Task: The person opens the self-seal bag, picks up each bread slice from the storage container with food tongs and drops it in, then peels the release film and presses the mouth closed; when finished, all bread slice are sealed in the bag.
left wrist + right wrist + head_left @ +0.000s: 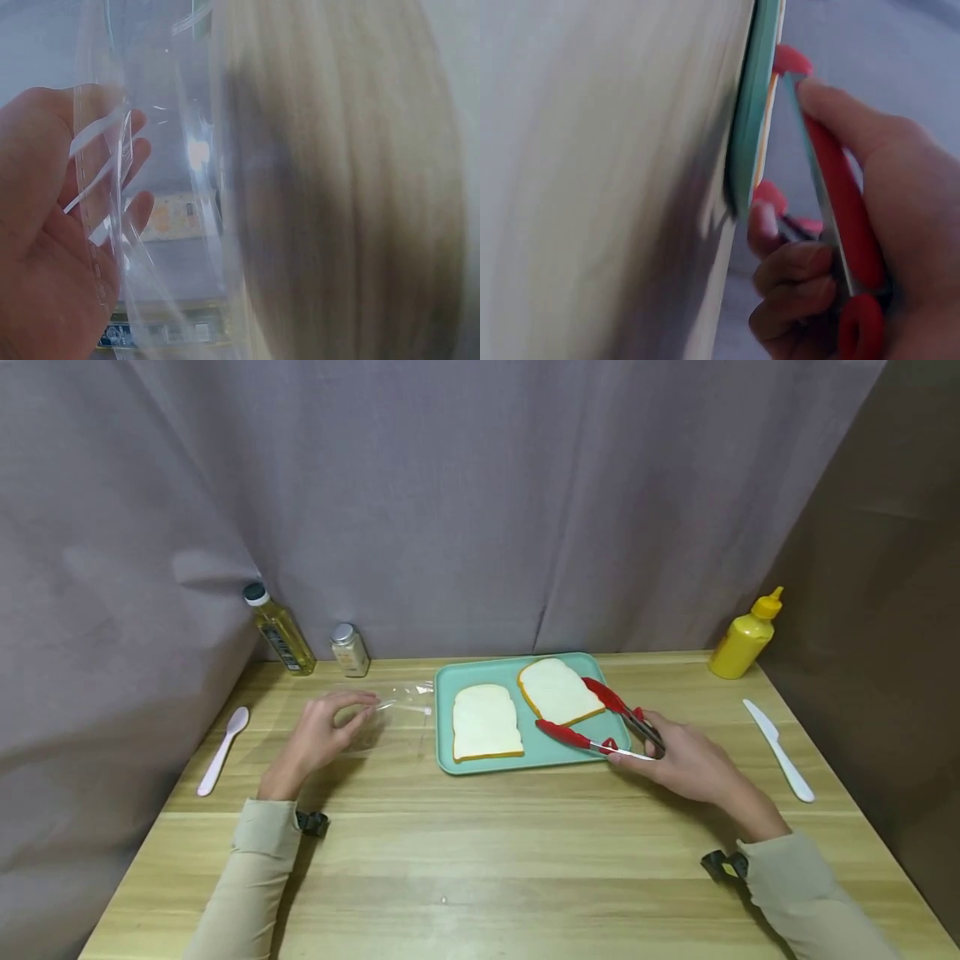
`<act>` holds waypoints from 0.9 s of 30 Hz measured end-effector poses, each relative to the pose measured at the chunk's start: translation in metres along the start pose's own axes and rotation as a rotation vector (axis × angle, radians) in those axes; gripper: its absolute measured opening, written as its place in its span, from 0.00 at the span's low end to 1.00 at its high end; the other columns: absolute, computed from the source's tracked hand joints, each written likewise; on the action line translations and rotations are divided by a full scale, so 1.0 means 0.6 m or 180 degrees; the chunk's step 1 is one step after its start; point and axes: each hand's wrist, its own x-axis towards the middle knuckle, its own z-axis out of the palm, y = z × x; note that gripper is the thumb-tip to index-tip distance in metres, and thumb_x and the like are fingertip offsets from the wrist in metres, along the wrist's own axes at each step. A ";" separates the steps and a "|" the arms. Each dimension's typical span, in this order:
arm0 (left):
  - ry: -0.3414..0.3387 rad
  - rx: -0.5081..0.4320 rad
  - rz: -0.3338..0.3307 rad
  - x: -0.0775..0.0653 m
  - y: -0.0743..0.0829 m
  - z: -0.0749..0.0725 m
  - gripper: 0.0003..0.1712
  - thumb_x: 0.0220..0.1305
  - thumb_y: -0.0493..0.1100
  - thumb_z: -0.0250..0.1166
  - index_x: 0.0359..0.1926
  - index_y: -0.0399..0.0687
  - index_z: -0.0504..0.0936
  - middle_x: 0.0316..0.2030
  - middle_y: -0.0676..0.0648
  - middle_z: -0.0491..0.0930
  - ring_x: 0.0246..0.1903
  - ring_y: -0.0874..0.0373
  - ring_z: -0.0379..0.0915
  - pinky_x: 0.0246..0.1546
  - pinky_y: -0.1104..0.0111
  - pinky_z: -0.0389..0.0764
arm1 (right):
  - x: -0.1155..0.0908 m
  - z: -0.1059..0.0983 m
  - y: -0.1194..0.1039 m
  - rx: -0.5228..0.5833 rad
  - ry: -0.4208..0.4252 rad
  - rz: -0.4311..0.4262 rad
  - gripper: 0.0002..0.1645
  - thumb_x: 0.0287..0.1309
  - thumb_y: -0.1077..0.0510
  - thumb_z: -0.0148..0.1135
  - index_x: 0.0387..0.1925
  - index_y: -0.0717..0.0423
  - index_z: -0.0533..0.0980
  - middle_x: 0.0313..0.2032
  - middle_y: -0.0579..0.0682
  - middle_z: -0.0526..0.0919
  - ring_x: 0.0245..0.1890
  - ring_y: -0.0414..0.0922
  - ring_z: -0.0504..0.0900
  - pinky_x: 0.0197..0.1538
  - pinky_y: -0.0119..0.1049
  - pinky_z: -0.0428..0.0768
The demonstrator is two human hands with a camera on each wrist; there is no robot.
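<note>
Clear plastic, a bag (pixel 390 714) lying flat on the wooden table (pixel 480 860), sits under the left hand (pixel 322 731), whose curled fingers grip its near end, seemingly to keep it from sliding. To its right a teal tray (pixel 558 752) carries two bread slices side by side. The right hand (pixel 686 760) grips red tongs (pixel 600 722), arms spread wide and tips over the tray beside the right slice (pixel 558 691), clamping nothing.

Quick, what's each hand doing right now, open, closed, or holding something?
Left hand: fingers curled on the clear plastic bag, gripping it.
Right hand: gripping the red-handled metal tongs, arms apart over the teal tray.
</note>
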 end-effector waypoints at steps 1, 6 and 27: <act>0.0003 0.0010 0.0002 0.000 0.000 0.000 0.14 0.69 0.32 0.73 0.54 0.43 0.91 0.57 0.38 0.89 0.61 0.38 0.85 0.68 0.43 0.82 | -0.001 0.000 -0.005 -0.0064 0.0013 0.0013 0.49 0.58 0.21 0.71 0.56 0.57 0.72 0.28 0.47 0.72 0.28 0.45 0.72 0.28 0.36 0.65; -0.0027 0.0023 -0.0009 0.000 0.000 0.003 0.13 0.69 0.32 0.74 0.53 0.43 0.91 0.57 0.39 0.90 0.61 0.38 0.85 0.68 0.43 0.81 | -0.006 0.003 -0.023 -0.0058 0.0036 0.0133 0.55 0.61 0.21 0.68 0.66 0.62 0.69 0.29 0.49 0.71 0.33 0.48 0.74 0.31 0.38 0.67; 0.0028 0.0060 0.0087 0.005 -0.012 0.009 0.10 0.69 0.33 0.74 0.50 0.41 0.92 0.54 0.38 0.91 0.58 0.37 0.87 0.64 0.41 0.83 | -0.005 0.026 -0.062 0.0000 0.0096 0.0183 0.68 0.63 0.18 0.62 0.80 0.65 0.57 0.70 0.67 0.76 0.66 0.65 0.79 0.63 0.69 0.81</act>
